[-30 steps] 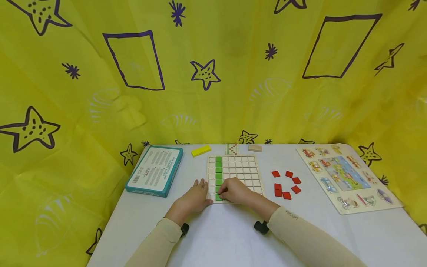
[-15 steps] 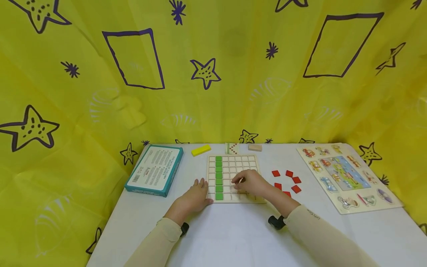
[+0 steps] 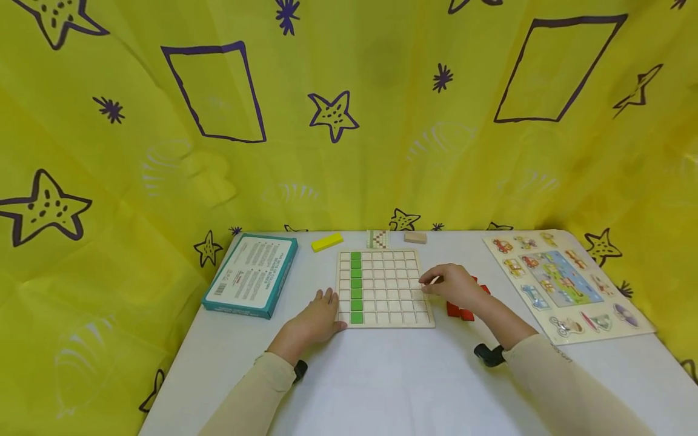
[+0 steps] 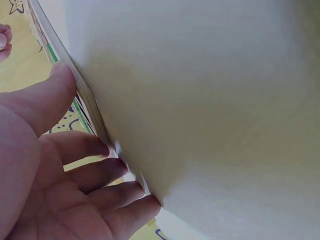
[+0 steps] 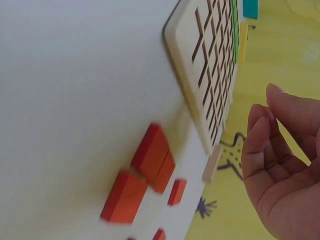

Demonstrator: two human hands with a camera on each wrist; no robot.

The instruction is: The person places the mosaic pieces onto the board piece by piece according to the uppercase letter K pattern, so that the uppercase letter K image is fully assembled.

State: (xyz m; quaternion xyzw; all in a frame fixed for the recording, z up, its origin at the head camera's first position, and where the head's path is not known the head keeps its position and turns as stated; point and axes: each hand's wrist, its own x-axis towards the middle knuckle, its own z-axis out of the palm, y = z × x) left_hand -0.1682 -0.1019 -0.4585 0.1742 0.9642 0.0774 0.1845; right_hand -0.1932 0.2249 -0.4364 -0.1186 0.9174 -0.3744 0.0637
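Observation:
A wooden grid board (image 3: 392,281) lies flat on the white table, with a column of green square tiles (image 3: 356,283) set near its left side. My left hand (image 3: 312,320) rests against the board's left edge, fingers extended; in the left wrist view its thumb (image 4: 62,82) touches the board's rim. Off the board's right edge, my right hand (image 3: 454,286) hovers with loosely bent fingers and holds nothing. Beneath and beside it lie several red square tiles (image 3: 452,309), partly hidden by the hand in the head view. The right wrist view shows red tiles (image 5: 152,155) below the hand.
At the left lies a teal-edged box (image 3: 251,275). Behind the board are a yellow block (image 3: 327,242), a small pattern card (image 3: 377,239) and a light wooden block (image 3: 415,238). A picture puzzle board (image 3: 567,287) lies at the right. A yellow curtain (image 3: 349,169) stands behind.
My right hand has left the lower end of the green column and moved right across the board toward the red tiles. The left hand has stayed at the board's left edge.

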